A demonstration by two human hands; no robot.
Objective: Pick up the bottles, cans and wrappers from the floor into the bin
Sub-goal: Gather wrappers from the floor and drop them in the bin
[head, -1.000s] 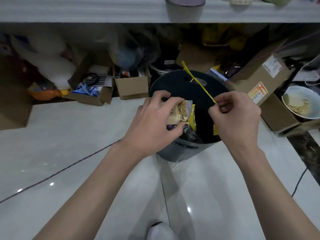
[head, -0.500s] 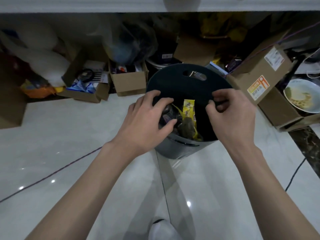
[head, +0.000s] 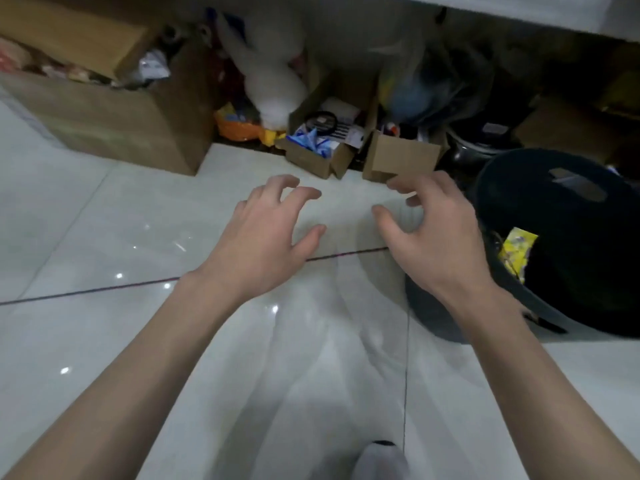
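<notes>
The dark round bin [head: 512,188] stands on the floor at the right, with a yellow wrapper [head: 516,251] lying inside it near the rim. My left hand [head: 263,237] hovers over the white tiles left of the bin, fingers loosely spread and holding nothing. My right hand [head: 433,233] hangs just left of the bin's rim, fingers relaxed and slightly curled, also empty. No bottle, can or wrapper shows on the open floor.
Cardboard boxes line the far wall: a large one [head: 114,119] at left and two small ones [head: 322,157] [head: 401,161] in the middle. A white plush toy [head: 273,88] and an orange bag [head: 239,128] sit between them. A thin cable [head: 104,289] crosses the tiles.
Both hands let go of the wrappers into the bin and drew back to the left. My view swung left, so the bin now sits at the right edge.
</notes>
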